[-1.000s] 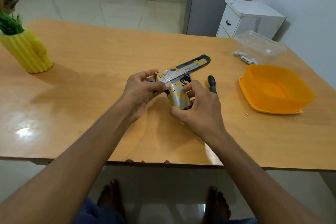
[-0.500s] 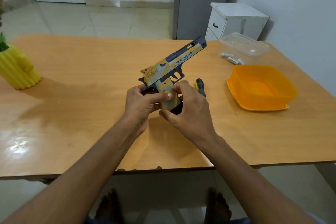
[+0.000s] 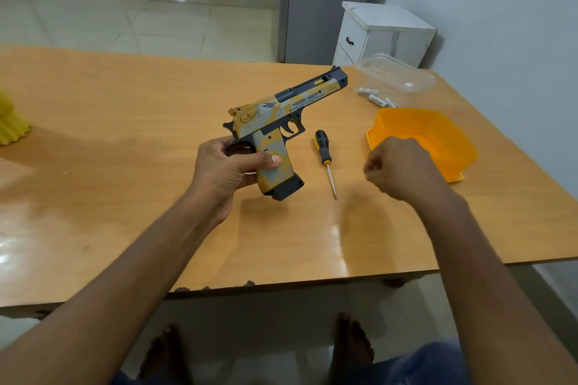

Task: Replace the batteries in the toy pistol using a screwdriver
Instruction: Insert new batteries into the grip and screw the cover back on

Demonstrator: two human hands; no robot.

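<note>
Nearest me, my left hand (image 3: pixel 223 170) has its grip closed round the back of the pistol (image 3: pixel 275 134), thumb laid across the handle and fingers wrapped behind. I hold it up off the worktop (image 3: pixel 125 122) with the barrel slanting away to the far right, which turns the handle and its dark base toward me, presumably so I can get at the battery cover.

My right hand (image 3: pixel 402 169) hovers to the right with its fingers curled in. It is blurred, and I cannot tell whether those fingers pinch something small or nothing at all.

Between the two hands the screwdriver (image 3: pixel 325 156) lies flat on the worktop, handle far, tip near, just beside the pistol and within easy reach of the right hand. I judge picking it up to be the likely next move.

Just beyond the right hand sits an orange tray (image 3: pixel 438 131), probably there to catch small parts. Farther off, a few white batteries (image 3: pixel 375 97) lie loose beside a clear tub (image 3: pixel 397 72) at the far right corner. At the far left edge a yellow pot (image 3: pixel 11 125) shows partly.
</note>
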